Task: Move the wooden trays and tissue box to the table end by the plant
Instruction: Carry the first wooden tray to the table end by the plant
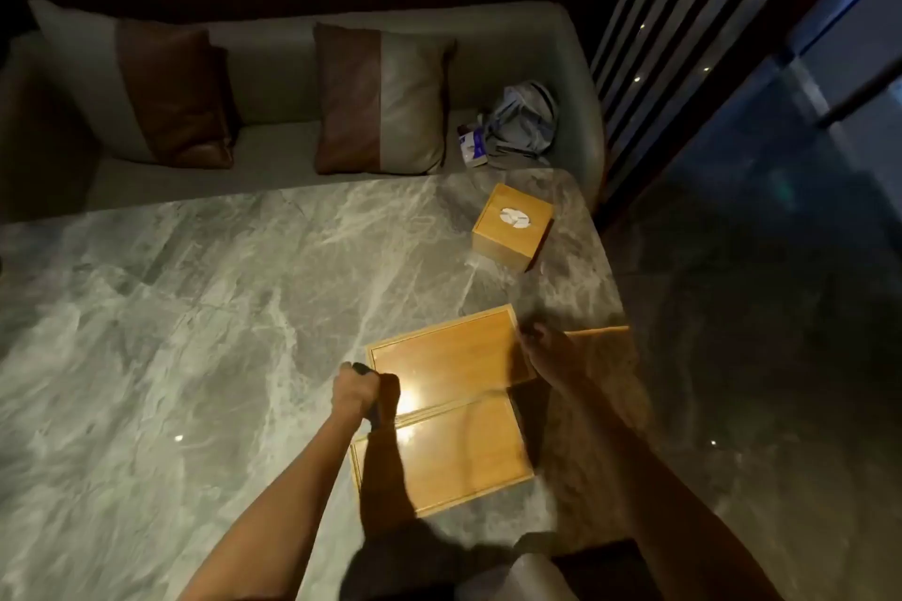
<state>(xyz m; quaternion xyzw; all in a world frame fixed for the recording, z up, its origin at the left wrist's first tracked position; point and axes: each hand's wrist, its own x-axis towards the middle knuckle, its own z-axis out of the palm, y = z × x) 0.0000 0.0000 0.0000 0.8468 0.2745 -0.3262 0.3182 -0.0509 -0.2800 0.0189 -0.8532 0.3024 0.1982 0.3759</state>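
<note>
Two flat wooden trays lie side by side near the right end of the marble table (pixel 195 307). The far tray (pixel 449 356) has my left hand (pixel 358 388) closed on its left edge and my right hand (pixel 546 349) closed on its right edge. Closer to me, the near tray (pixel 468 454) is partly covered by my left forearm. Beyond my right hand, a strip of a third wooden tray (pixel 603 332) shows at the table's right edge. The wooden tissue box (pixel 512 225) stands upright at the far right corner, with white tissue in its top slot.
A grey sofa (pixel 273 151) runs along the table's far side with two brown-and-grey cushions (pixel 385 103). A bag (pixel 524 117) and a small box (pixel 471 144) lie on its right end. Dark slats (pixel 683 39) and a dark floor are to the right.
</note>
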